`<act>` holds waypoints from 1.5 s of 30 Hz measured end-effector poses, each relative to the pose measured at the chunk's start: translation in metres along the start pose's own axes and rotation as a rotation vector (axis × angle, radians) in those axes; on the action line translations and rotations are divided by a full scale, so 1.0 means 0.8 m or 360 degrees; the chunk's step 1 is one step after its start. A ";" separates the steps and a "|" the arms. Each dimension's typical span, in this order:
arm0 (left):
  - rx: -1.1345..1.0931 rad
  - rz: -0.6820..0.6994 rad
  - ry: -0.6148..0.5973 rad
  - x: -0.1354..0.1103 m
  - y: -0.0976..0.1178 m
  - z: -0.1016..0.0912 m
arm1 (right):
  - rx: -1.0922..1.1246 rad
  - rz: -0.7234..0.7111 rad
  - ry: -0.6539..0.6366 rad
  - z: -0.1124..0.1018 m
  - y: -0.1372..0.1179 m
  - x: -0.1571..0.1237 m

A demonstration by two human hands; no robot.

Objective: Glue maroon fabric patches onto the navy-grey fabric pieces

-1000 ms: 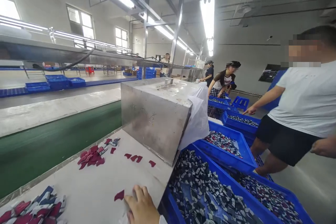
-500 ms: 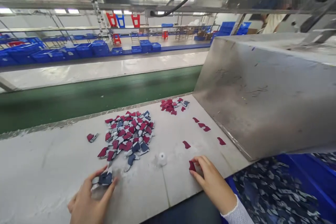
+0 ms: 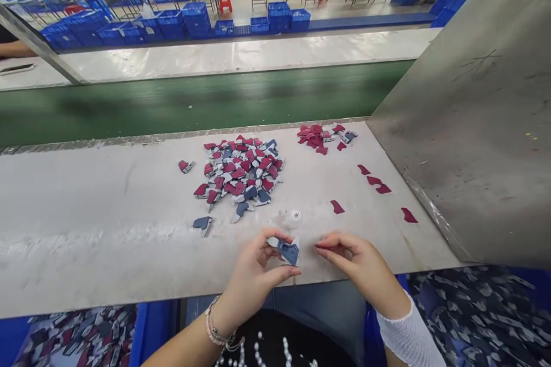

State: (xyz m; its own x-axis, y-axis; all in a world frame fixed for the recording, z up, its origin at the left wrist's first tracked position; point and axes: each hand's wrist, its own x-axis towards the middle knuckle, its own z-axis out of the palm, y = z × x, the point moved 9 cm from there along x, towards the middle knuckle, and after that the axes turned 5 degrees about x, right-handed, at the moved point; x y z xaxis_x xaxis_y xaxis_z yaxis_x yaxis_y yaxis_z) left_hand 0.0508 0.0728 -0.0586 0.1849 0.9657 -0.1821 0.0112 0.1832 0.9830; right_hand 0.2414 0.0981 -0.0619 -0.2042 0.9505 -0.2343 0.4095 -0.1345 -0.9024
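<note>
My left hand [image 3: 252, 275] is pinched on a small blue and white piece [image 3: 287, 250] just above the near edge of the white worktable [image 3: 107, 229]. My right hand [image 3: 359, 264] is beside it, fingers closed on a thin dark red piece [image 3: 326, 246]. The two hands almost meet. A pile of red, blue and white pieces [image 3: 241, 169] lies on the table beyond my hands. A smaller red heap [image 3: 316, 136] sits farther back right. Single red pieces [image 3: 337, 207] are scattered to the right. A small white round object [image 3: 295, 215] rests just beyond my hands.
A green conveyor belt [image 3: 193, 100] runs along the far side of the table. A slanted steel housing [image 3: 477, 126] rises at the right. Blue bins of small pieces [image 3: 482, 321] sit below the table edge at right and lower left [image 3: 73, 335]. Stacked blue crates [image 3: 193, 20] stand behind.
The view dropped from the room to the table. My left hand lifted a blue and white piece from the table and my right hand picked up a red piece; both came together at the near edge.
</note>
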 end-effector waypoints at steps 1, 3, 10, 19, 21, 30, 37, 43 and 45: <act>0.0005 0.0022 0.0002 -0.002 0.002 0.001 | 0.0025 -0.0006 -0.0021 0.000 -0.003 -0.004; 0.0046 0.0070 0.0014 -0.006 0.007 -0.002 | 0.0079 0.0032 -0.0052 -0.001 -0.006 -0.011; 0.0102 0.0285 0.0167 -0.007 0.024 -0.019 | 0.0350 0.0216 -0.0260 0.005 -0.020 -0.027; 0.0200 0.0361 0.0173 -0.008 0.028 -0.020 | 0.0600 0.0231 -0.0378 0.023 -0.051 -0.027; 0.0285 0.0405 0.0202 -0.008 0.029 -0.021 | 0.0539 0.0171 -0.0397 0.025 -0.056 -0.024; 0.0368 0.0504 0.0265 -0.004 0.028 -0.017 | 0.0597 0.0209 -0.0276 0.040 -0.060 -0.016; 0.0473 0.0628 0.0227 -0.006 0.040 -0.015 | 0.0620 0.0250 -0.0250 0.046 -0.062 -0.010; 0.0517 0.0719 0.0220 -0.008 0.052 -0.011 | 0.0590 0.0213 -0.0213 0.042 -0.065 -0.009; 0.0542 0.0742 0.0218 -0.009 0.054 -0.010 | 0.0566 0.0202 -0.0205 0.042 -0.066 -0.009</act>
State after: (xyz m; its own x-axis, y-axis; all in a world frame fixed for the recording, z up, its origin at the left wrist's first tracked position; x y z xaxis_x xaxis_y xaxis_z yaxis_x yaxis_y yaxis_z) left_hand 0.0418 0.0753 -0.0146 0.1177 0.9492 0.2918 0.2783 -0.3136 0.9079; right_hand 0.1914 0.0887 -0.0248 -0.2908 0.8803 -0.3749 0.1100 -0.3585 -0.9270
